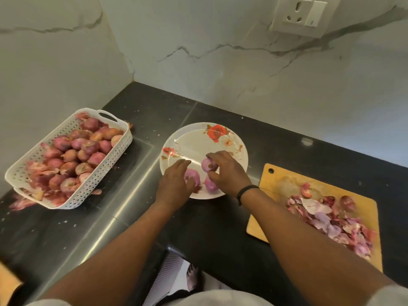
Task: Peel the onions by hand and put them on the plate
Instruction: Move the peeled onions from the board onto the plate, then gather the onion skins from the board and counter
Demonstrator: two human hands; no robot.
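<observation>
Reaching over a white floral plate (pixel 220 140) at the middle of a dark tabletop (pixel 154 102), both hands at work among peeled onions. Right hand (pixel 227 171) curled around one pale purple peeled onion (pixel 208 165), grip closed on it from above, the onion's far side hidden under the fingers; touching the plate or held just above it, impossible to tell. Left hand (pixel 174 183) lying with fingers fairly straight over a second peeled onion (pixel 191 175), grip loose and spread, contact only partly visible. Third peeled onion (pixel 210 185) on the plate's near edge, half covered by the right thumb and palm. Dark band (pixel 245 191) at the right wrist. White perforated basket (pixel 110 155) at left, heaped with unpeeled red onions (pixel 75 157), loose skins spilling round its near corner. Wooden cutting board (pixel 276 217) at right, strewn with purple onion skins (pixel 331 219), far corner cut off by blur and the forearm. Wall socket (pixel 300 16) above, partly out of frame. Bare foot (pixel 193 277) and patterned mat below the tabletop edge, dim and hard to make out.
</observation>
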